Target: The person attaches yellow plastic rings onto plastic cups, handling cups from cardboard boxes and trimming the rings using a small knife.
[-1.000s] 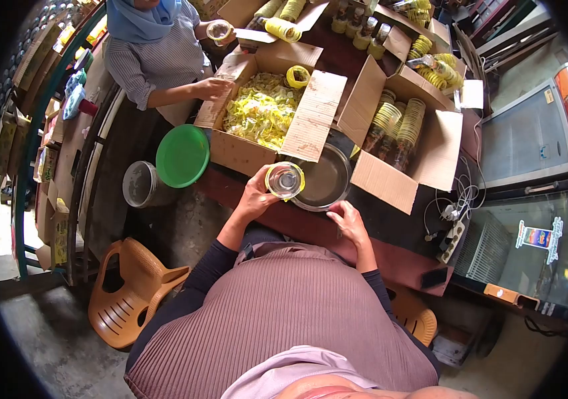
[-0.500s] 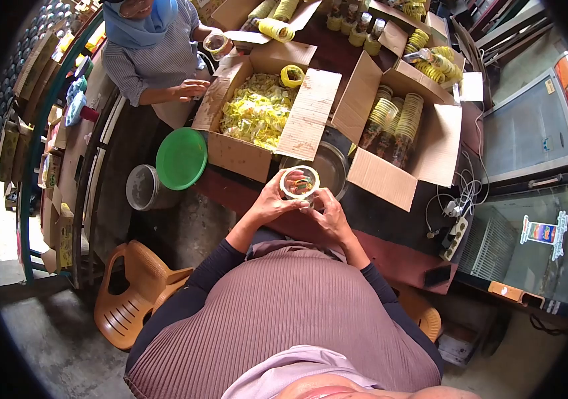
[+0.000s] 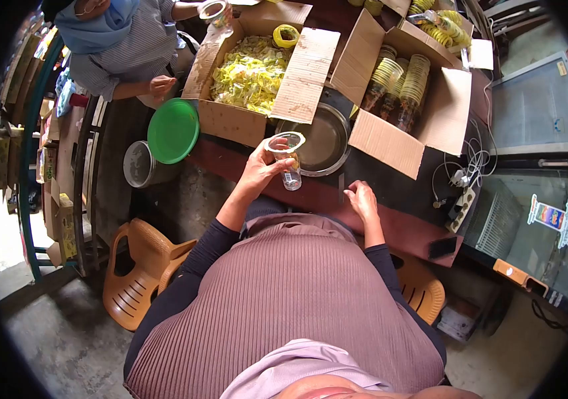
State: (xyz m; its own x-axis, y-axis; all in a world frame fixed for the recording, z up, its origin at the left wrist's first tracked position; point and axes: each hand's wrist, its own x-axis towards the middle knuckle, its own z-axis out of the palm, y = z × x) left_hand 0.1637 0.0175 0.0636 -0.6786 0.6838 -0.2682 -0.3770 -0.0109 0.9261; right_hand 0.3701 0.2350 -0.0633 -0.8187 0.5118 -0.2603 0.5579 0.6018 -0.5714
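One clear plastic cup (image 3: 291,178) sits in your left hand (image 3: 255,176) in the head view, roughly upright by the near side of a round metal pan (image 3: 311,147). Your fingers grasp it near the rim; your right hand (image 3: 364,201) is apart from it, fingers loosely bent, apparently holding nothing. The cup should be light, thin-walled and slick, easily dented if you squeeze; just under the stiffer rim is your best hold.

Beyond the pan, an open brown cardboard box (image 3: 231,122) holds crumpled yellow and clear scraps, with a yellow ring at its far corner. Another open cardboard box (image 3: 384,144) holds nested stacks of yellow-rimmed printed cups. A round green plastic basin (image 3: 173,132) lies beside a pale bucket (image 3: 138,164).
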